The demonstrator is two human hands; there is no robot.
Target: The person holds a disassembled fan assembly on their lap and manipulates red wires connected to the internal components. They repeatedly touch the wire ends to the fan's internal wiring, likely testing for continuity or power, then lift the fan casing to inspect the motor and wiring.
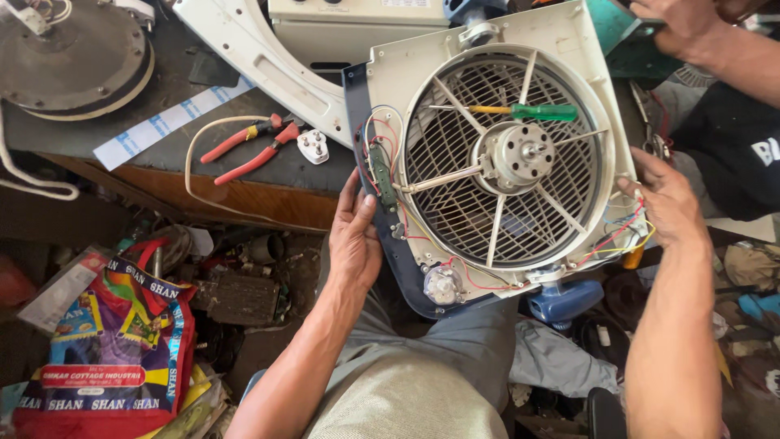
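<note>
- Head view, looking down: a cream plastic fan housing point(569, 49) with a round wire grille and a bare metal motor at its centre lies tilted across the person's lap, its dark blue front edge turned toward the left hand.
- The left hand point(355, 236) grips the housing's left edge — the thumb lies on the cream face beside a small green circuit strip point(382, 173), the other fingers curled under the rim, out of sight.
- The right hand point(666, 203) clasps the housing's right edge, fingers bent loosely around it, just above a bundle of red, yellow and white wires point(621, 237).
- A screwdriver with a green and yellow handle point(532, 111) rests on the grille, above the motor point(520, 154).
- To the left of the housing, on a dark worktop point(175, 89), lie red-handled pliers point(252, 146) and a white three-pin plug point(313, 146), close together.
- Another person's hand point(682, 28) reaches in at the housing's upper right corner — what it holds I cannot tell.
- Below left of the housing, on the floor, stands a colourful printed bag point(122, 349) amid clutter.
</note>
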